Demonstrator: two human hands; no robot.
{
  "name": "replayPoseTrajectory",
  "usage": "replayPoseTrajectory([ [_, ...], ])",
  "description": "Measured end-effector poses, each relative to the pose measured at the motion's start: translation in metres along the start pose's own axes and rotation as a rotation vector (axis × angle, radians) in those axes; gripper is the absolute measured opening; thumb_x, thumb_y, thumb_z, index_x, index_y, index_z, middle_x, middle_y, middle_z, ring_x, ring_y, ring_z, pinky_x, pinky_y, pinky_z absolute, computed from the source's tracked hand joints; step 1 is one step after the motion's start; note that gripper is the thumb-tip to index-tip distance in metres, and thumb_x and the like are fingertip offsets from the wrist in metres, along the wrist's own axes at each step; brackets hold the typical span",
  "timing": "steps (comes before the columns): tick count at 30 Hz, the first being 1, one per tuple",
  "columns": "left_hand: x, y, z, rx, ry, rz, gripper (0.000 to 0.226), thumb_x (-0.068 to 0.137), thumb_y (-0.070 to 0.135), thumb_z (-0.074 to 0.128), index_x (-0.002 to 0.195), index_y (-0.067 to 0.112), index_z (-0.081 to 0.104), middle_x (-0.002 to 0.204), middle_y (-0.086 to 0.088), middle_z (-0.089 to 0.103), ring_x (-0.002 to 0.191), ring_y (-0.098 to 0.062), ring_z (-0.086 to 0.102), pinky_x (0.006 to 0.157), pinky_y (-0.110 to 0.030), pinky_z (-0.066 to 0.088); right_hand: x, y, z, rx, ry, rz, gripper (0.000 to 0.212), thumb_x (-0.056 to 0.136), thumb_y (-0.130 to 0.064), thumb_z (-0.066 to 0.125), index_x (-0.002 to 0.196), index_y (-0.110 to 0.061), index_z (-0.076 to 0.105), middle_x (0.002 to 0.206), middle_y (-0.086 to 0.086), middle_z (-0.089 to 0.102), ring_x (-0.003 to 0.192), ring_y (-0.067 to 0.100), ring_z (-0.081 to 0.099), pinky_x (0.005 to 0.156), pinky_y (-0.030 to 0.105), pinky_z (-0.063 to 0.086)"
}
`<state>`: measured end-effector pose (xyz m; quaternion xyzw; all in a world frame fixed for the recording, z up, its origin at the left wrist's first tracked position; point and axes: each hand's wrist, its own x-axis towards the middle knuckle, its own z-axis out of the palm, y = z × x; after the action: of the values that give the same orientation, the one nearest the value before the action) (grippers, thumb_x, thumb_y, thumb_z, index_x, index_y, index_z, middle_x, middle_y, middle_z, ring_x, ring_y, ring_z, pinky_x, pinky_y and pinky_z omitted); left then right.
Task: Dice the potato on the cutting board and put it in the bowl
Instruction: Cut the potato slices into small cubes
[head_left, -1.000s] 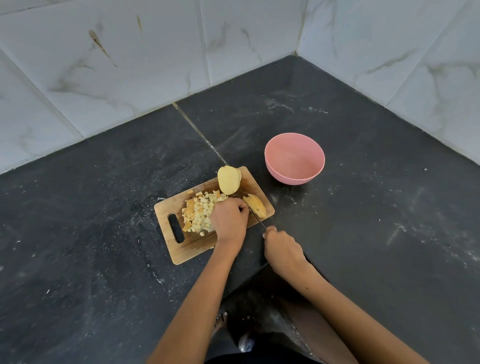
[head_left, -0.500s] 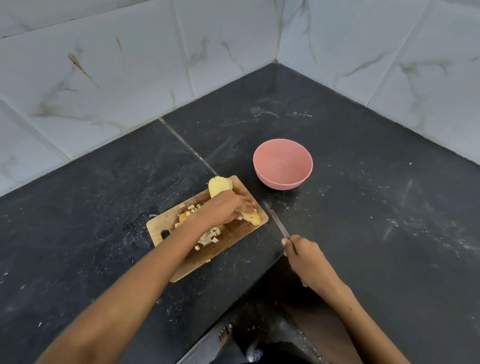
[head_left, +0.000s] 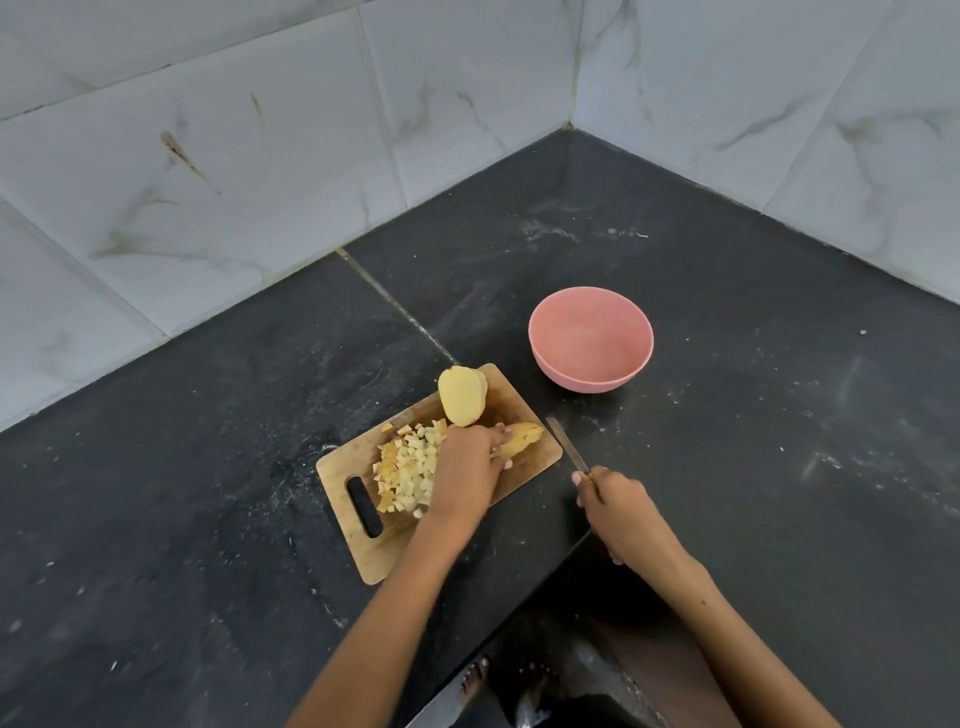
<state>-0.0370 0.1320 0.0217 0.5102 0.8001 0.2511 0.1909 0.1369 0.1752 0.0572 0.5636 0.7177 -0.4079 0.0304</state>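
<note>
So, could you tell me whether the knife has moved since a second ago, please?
Yes. The knife has come off the cutting board rightward; its blade now lies past the board's right edge, over the counter.

Hidden and cut off: head view

The left hand (head_left: 465, 470) covers the near end of the potato piece (head_left: 522, 436) and part of the dice pile (head_left: 410, 467); its fingertips do not show. The knife (head_left: 566, 447) handle is buried in the right hand (head_left: 621, 517). Both forearms run off the bottom edge. A foot (head_left: 474, 680) below the counter (head_left: 208, 493) is dim and partly cut.
</note>
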Motion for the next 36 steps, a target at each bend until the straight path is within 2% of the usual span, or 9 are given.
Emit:
replayPoseTrajectory([
  [4,0.006,-0.013,-0.015,0.127,-0.060,0.098,0.039,0.089,0.017,0.065,0.126,0.027,0.061,0.127,0.004,0.060,0.119,-0.013,0.053,0.107,-0.019,0.027,0.013,-0.001,0.004,-0.082,0.030,-0.029,0.029,0.103,-0.033,0.036,0.081,-0.019,0.049,0.074,0.000,0.056,0.063,0.012,0.056,0.059,0.029,0.050],
  [7,0.010,-0.016,-0.024,0.131,-0.090,0.204,0.034,0.088,0.015,0.065,0.122,0.023,0.064,0.124,0.003,0.064,0.120,-0.011,0.052,0.112,-0.016,0.005,0.016,-0.003,0.007,-0.114,0.039,-0.042,0.030,0.103,-0.032,0.036,0.077,-0.020,0.045,0.074,-0.001,0.055,0.065,0.010,0.055,0.053,0.023,0.040],
  [9,0.013,-0.019,-0.025,0.097,-0.112,0.235,0.030,0.088,0.013,0.064,0.118,0.017,0.066,0.121,0.002,0.066,0.119,-0.012,0.053,0.111,-0.015,0.002,0.016,-0.004,0.009,-0.136,0.029,-0.049,0.029,0.103,-0.032,0.034,0.079,-0.020,0.045,0.075,-0.002,0.054,0.066,0.009,0.055,0.056,0.024,0.041],
  [12,0.011,-0.022,-0.020,0.020,-0.104,0.212,0.024,0.089,0.013,0.064,0.112,0.013,0.069,0.116,-0.001,0.068,0.115,-0.014,0.057,0.112,-0.015,0.009,0.015,-0.006,0.012,-0.182,0.045,-0.081,0.027,0.103,-0.032,0.033,0.087,-0.016,0.047,0.078,0.000,0.057,0.071,0.014,0.058,0.066,0.030,0.049],
  [16,0.006,-0.018,-0.013,0.053,-0.016,0.216,0.023,0.089,0.020,0.065,0.111,0.018,0.070,0.116,0.003,0.068,0.115,-0.010,0.057,0.113,-0.027,0.028,0.013,-0.010,0.013,-0.280,0.052,-0.100,0.029,0.104,-0.032,0.030,0.104,-0.010,0.049,0.089,0.006,0.062,0.081,0.022,0.063,0.069,0.033,0.051],
  [22,0.006,-0.007,0.003,0.105,-0.045,0.275,0.038,0.094,0.023,0.057,0.132,0.021,0.055,0.143,0.006,0.044,0.136,-0.009,0.036,0.114,-0.021,0.015,0.018,-0.004,0.008,-0.250,0.076,-0.098,0.029,0.104,-0.034,0.032,0.099,-0.011,0.050,0.085,0.006,0.062,0.076,0.021,0.063,0.068,0.036,0.054],
  [26,0.004,-0.007,0.014,0.041,0.044,0.219,0.032,0.095,0.020,0.056,0.126,0.018,0.060,0.136,0.004,0.053,0.129,-0.012,0.047,0.112,-0.026,0.028,0.021,-0.006,0.007,-0.184,0.060,-0.087,0.028,0.103,-0.034,0.033,0.096,-0.014,0.050,0.077,0.000,0.056,0.068,0.013,0.058,0.058,0.026,0.045],
  [31,-0.011,-0.009,0.023,0.112,0.151,0.198,0.031,0.095,0.016,0.056,0.125,0.014,0.062,0.136,-0.001,0.053,0.127,-0.016,0.049,0.109,-0.029,0.032,0.025,-0.013,0.017,-0.184,0.026,-0.111,0.031,0.103,-0.034,0.034,0.102,-0.011,0.053,0.078,-0.001,0.057,0.066,0.010,0.058,0.053,0.021,0.041],
  [36,-0.012,-0.008,0.029,0.139,0.222,0.224,0.032,0.071,0.003,0.080,0.101,0.009,0.074,0.113,-0.005,0.069,0.104,-0.019,0.066,0.086,-0.034,0.052,0.030,-0.018,0.024,-0.243,0.052,-0.162,0.033,0.103,-0.035,0.034,0.106,-0.010,0.057,0.082,0.002,0.062,0.069,0.015,0.063,0.061,0.027,0.050],
])
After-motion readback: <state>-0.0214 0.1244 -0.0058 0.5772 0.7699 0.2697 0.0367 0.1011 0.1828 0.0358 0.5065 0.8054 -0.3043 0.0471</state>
